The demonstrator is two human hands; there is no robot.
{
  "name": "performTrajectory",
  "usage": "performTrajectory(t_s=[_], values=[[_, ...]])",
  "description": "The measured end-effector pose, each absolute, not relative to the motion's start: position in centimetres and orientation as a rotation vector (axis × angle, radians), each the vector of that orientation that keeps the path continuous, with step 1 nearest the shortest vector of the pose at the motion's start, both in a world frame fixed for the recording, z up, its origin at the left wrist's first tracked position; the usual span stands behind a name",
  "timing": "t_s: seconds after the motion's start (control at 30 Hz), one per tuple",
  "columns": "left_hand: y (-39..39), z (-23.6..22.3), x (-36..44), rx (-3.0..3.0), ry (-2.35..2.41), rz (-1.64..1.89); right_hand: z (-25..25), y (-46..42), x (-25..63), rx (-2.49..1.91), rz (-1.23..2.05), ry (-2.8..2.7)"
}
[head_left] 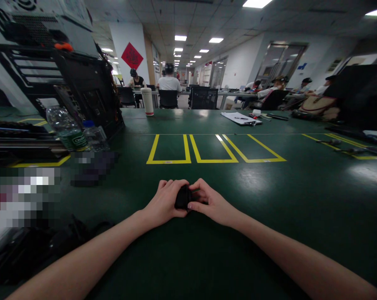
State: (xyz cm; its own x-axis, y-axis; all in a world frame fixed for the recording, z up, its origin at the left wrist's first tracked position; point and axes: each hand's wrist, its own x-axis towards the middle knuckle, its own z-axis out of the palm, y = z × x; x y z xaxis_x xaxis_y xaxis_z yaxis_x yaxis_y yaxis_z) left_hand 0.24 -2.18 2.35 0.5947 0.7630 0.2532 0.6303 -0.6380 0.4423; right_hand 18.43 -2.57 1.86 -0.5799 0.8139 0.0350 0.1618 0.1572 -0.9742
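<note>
Both my hands meet on the green table point(270, 200) in front of me. My left hand point(163, 202) is curled around a small black object point(183, 197), fingers folded over its top. My right hand point(212, 203) pinches the same black object from the right side, thumb underneath. What the object is I cannot make out. Three yellow taped rectangles point(212, 149) lie on the table just beyond my hands.
A black rack point(82, 83) and plastic water bottles point(66, 129) stand at the left. A white cup point(148, 101) and a clipboard with papers point(241, 118) sit at the far edge. Tools point(332, 142) lie at the right. Several people sit at desks behind.
</note>
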Motion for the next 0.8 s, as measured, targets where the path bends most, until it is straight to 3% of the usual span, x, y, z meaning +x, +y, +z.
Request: performTrajectory(t_s=[0.8], values=[[-2.0, 1.8, 0.3, 2.523, 1.141, 0.647, 2.1, -2.7, 18.4, -0.890, 1.400, -1.864]])
